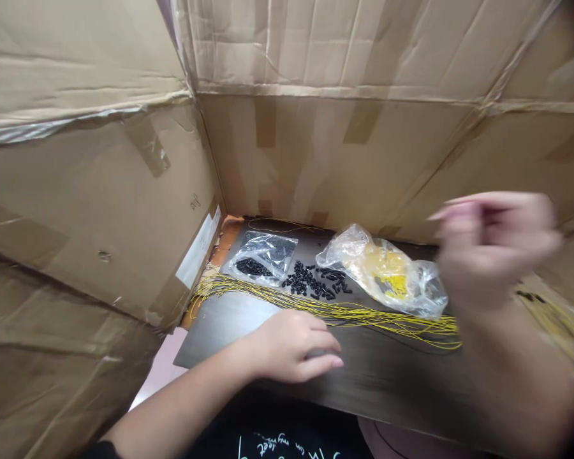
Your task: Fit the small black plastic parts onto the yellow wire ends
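We're looking at the left hand [289,347] curled, fingertips down on a dark board [220,338], and we can't tell if it's pinching anything. Just above it, yellow wires [344,313] fan out in a loose bundle, with small black pieces [313,280] beyond them, beside a clear bag [261,257] of more. The right hand [495,248] is a raised blur, its grip impossible to call, just right of a plastic bag of yellow wire [382,271], and the handwriting on the cardboard [195,203] well left of the left hand is too small for us to read

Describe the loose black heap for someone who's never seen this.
Inside the cardboard enclosure, find the dark board at its foot. Near its back edge lies a loose heap of small black pieces, unlike the black pieces in the clear bag on its left and the yellow-filled bag on its right.
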`<state>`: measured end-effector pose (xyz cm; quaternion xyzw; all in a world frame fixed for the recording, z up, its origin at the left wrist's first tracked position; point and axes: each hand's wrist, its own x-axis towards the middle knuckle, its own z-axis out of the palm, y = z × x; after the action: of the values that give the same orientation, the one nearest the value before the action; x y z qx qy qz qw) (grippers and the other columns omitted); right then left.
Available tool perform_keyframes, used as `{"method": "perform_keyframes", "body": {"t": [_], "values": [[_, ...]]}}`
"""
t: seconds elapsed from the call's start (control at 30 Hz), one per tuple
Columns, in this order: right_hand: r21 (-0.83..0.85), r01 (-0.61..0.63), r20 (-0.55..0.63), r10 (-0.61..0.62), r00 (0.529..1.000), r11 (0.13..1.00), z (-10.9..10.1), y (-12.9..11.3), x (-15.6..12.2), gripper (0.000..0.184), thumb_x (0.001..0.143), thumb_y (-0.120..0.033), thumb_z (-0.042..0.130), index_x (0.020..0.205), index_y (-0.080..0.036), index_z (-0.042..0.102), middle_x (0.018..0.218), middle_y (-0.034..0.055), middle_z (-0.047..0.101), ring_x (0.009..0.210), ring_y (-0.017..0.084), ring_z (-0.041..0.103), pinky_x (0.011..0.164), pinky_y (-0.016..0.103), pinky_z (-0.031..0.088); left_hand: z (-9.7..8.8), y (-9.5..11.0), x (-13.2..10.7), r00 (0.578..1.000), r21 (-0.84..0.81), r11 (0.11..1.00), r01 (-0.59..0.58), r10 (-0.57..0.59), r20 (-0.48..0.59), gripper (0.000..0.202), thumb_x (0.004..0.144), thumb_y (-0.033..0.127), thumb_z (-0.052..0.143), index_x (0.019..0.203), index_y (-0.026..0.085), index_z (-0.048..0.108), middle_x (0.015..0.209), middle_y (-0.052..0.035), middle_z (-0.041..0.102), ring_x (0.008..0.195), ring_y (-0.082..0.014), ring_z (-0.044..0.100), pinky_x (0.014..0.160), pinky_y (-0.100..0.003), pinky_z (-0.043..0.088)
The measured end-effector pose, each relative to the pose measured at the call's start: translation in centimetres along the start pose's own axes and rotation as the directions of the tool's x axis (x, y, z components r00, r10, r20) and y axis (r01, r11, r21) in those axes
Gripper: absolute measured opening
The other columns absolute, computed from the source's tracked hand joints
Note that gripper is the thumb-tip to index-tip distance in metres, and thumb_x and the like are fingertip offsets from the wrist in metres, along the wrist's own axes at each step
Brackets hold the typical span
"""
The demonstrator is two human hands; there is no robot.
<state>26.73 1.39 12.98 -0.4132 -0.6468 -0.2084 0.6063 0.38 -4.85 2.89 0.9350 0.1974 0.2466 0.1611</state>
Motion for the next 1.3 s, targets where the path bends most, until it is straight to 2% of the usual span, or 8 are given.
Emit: {"method": "perform_keyframes", "body": {"t": [0.07,0.17,0.27,0.37,0.6,1.07,1.17,1.3], "values": [[0.142,0.073,0.31,-0.114,0.944,0.987,3.2,-2.9,-1.7,0.017,0.099,-0.032,0.058,0.102,-0.02,0.07,0.086,0.0042,0.071,0.07,0.012,0.063,0.066,0.029,0.046,0.0,0.4,-2.3,0.996,0.09,0.992,0.09,-0.088,-0.018,0.026,0.099,0.039,0.054,0.102,0.02,0.072,0.084,-0.0038,0.07,0.076,-0.0174,0.063,0.069,-0.03,0.047],[0.292,0.179,0.71,-0.338,0.617,0.939,8.8,-7.5,-5.7,0.019,0.101,-0.028,0.052,0.105,-0.02,0.069,0.093,0.0049,0.071,0.082,0.015,0.066,0.07,0.027,0.048,-0.1,-0.3,-7.0,0.944,0.225,0.919,0.323,-0.299,-0.138,0.02,0.099,0.03,0.054,0.101,0.019,0.071,0.09,-0.0064,0.069,0.087,-0.0218,0.061,0.077,-0.036,0.049],[0.303,0.212,0.867,-0.361,0.344,0.929,13.8,-11.4,-9.7,0.021,0.1,-0.031,0.053,0.103,-0.022,0.071,0.093,0.0047,0.07,0.078,0.016,0.066,0.065,0.026,0.045,-0.2,-1.1,-12.1,0.861,0.281,0.818,0.501,-0.438,-0.258,0.018,0.098,0.026,0.054,0.106,0.02,0.069,0.103,-0.0082,0.068,0.095,-0.0237,0.061,0.083,-0.039,0.049],[0.304,0.204,0.906,-0.348,0.241,0.931,17.3,-14.2,-12.5,0.021,0.099,-0.033,0.055,0.107,-0.022,0.07,0.1,0.0057,0.069,0.085,0.018,0.066,0.069,0.026,0.047,0.1,-1.3,-15.5,0.82,0.339,0.753,0.564,-0.462,-0.338,0.02,0.097,0.026,0.056,0.11,0.021,0.069,0.108,-0.0092,0.068,0.097,-0.025,0.061,0.085,-0.041,0.049],[0.243,0.186,0.92,-0.286,0.267,0.952,20.8,-16.2,-16.0,0.026,0.103,-0.024,0.042,0.104,-0.017,0.067,0.106,0.0098,0.065,0.092,0.02,0.062,0.074,0.029,0.049,1.1,-1.7,-16.5,0.798,0.413,0.695,0.588,-0.417,-0.434,0.029,0.092,0.03,0.061,0.118,0.02,0.069,0.121,-0.0111,0.069,0.112,-0.0301,0.061,0.097,-0.047,0.048],[0.262,-0.042,0.873,-0.218,0.435,0.964,20.8,-14.6,-17.7,0.015,0.104,-0.027,0.047,0.105,-0.02,0.06,0.105,0.0062,0.066,0.088,0.017,0.062,0.072,0.026,0.043,0.9,-1.6,-16.1,0.737,0.397,0.628,0.669,-0.49,-0.467,0.032,0.089,0.036,0.064,0.118,0.024,0.071,0.126,-0.0117,0.067,0.116,-0.0345,0.058,0.095,-0.051,0.047],[0.265,-0.105,0.857,-0.184,0.48,0.958,20.6,-14.3,-17.6,0.016,0.104,-0.026,0.043,0.106,-0.02,0.059,0.106,0.0055,0.067,0.089,0.016,0.064,0.073,0.025,0.044,0.9,-1.8,-16.0,0.68,0.299,0.635,0.712,-0.518,-0.52,0.029,0.091,0.034,0.063,0.117,0.026,0.071,0.124,-0.0099,0.068,0.116,-0.0323,0.059,0.096,-0.049,0.048],[0.284,-0.162,0.836,-0.162,0.524,0.945,20.4,-14.3,-17.5,0.016,0.104,-0.025,0.043,0.106,-0.02,0.058,0.106,0.0058,0.067,0.091,0.016,0.064,0.077,0.024,0.045,0.3,-2.5,-15.8,0.501,0.042,0.627,0.778,-0.579,-0.643,0.03,0.096,0.033,0.056,0.121,0.024,0.068,0.118,-0.0092,0.068,0.11,-0.0273,0.062,0.094,-0.042,0.052]]}}
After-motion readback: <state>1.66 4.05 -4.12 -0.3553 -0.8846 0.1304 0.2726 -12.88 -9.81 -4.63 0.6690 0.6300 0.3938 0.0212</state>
